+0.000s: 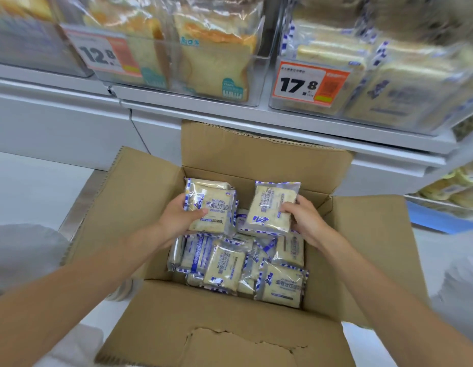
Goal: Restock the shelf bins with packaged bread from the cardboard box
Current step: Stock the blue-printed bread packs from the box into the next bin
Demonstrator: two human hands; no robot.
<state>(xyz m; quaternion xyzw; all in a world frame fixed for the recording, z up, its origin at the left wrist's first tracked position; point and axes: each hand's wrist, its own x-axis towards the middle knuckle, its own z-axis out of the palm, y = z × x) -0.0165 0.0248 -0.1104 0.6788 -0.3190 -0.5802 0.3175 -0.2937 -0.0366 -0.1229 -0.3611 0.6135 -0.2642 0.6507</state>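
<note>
- The left hand (178,217) holds one bread packet (213,207) with its thumb across the front and its fingers behind; the right hand (305,221) grips a second packet (274,207) by its right edge; both packets sit just above the open cardboard box (256,160)
- More loose packets (224,266) lie jumbled in the bottom of the box, some flat and some on edge
- The packets look light and soft: sliced bread in thin glossy film; a hard squeeze would likely dent the slices, and the film may slip
- The safest hold is probably across the flat faces or along the sealed edges, with spread fingers and gentle pressure
- The shelf bin (288,105) behind the 17.8 price tag (309,84) holds bread in similar blue-and-white wrappers, so it is probably where these go
</note>
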